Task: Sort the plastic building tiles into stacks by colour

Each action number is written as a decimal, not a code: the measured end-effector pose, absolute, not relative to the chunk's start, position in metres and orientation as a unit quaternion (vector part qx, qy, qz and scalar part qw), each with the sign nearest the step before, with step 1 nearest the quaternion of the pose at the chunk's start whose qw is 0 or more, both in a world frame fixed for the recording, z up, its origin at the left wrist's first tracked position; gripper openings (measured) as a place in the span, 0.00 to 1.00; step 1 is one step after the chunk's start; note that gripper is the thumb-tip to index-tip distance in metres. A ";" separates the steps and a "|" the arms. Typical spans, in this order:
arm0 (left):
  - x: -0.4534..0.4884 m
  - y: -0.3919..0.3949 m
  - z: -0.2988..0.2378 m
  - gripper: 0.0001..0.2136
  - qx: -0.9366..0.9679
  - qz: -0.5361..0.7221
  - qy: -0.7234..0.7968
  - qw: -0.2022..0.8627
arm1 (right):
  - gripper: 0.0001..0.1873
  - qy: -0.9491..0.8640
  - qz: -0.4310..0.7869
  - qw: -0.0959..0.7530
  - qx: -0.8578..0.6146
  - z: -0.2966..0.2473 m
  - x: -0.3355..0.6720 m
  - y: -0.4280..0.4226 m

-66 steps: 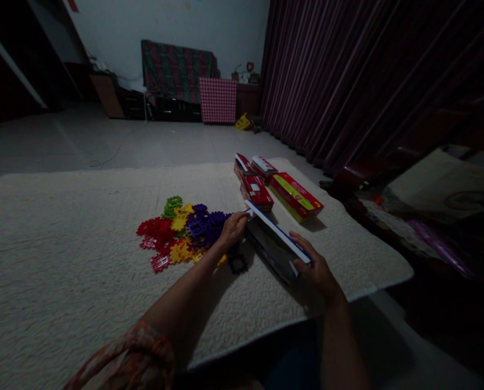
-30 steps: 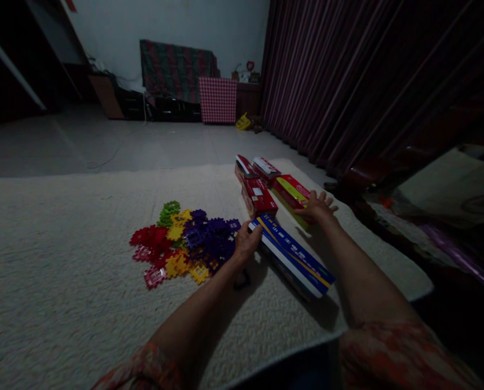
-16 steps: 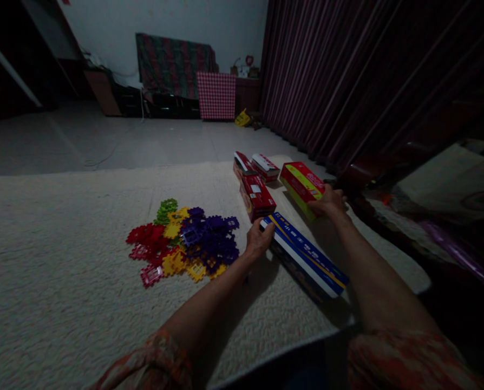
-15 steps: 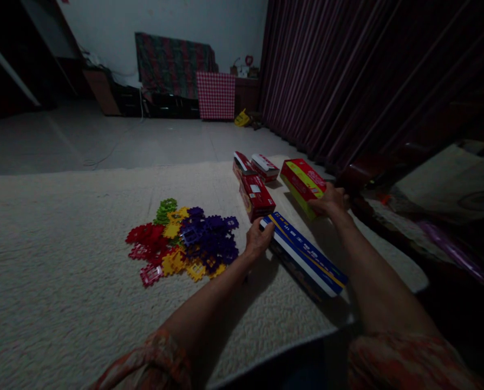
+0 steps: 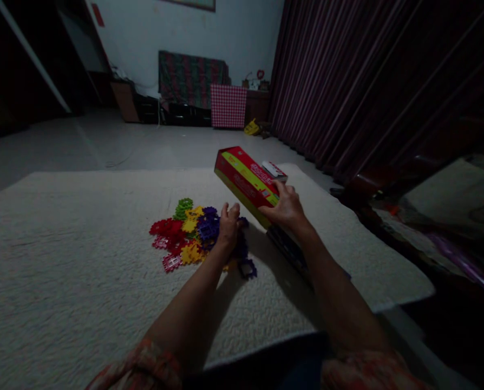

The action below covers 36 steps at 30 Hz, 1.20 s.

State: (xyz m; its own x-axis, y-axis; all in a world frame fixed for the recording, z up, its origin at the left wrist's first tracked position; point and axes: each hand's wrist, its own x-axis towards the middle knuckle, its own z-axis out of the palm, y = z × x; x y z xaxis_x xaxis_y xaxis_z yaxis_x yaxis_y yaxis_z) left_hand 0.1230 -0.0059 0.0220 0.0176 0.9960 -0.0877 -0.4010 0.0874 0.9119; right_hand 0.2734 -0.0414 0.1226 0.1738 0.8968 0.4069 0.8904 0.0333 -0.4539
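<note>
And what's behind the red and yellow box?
A white-topped box peeks out past the red and yellow box, which the right hand holds. Anything else behind it is covered.

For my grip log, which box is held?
The red box with the yellow stripe, in the right hand; the white-topped box behind it isn't held.

Long box (image 5: 245,176): red with yellow-green stripes
Toothed pieces (image 5: 172,232): purple, yellow, red, pink and green
Mat (image 5: 83,260): creamy white, squiggly lines
Small cloth (image 5: 228,106): red and white checks
Curtain (image 5: 319,81): dark purple
</note>
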 end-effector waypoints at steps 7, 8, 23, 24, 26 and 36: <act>0.082 -0.012 0.029 0.30 0.254 0.628 0.242 0.695 | 0.42 -0.690 0.060 0.312 -0.651 0.083 0.209 -0.061; 0.080 -0.013 0.027 0.29 0.244 0.629 0.231 0.701 | 0.42 -0.689 0.065 0.306 -0.654 0.080 0.204 -0.065; 0.065 -0.023 0.020 0.27 0.217 0.598 0.189 0.748 | 0.26 -0.687 0.146 0.374 -0.606 0.095 0.233 -0.105; 0.065 -0.024 0.020 0.27 0.196 0.597 0.185 0.755 | 0.25 -0.664 0.093 0.354 -0.652 0.095 0.241 -0.105; 0.065 -0.024 0.019 0.26 0.149 0.595 0.171 0.771 | 0.28 -0.610 0.007 0.272 -0.745 0.093 0.257 -0.103; 0.068 -0.019 0.014 0.25 0.088 0.588 0.127 0.794 | 0.49 -0.554 0.107 0.004 -0.825 0.070 0.311 -0.113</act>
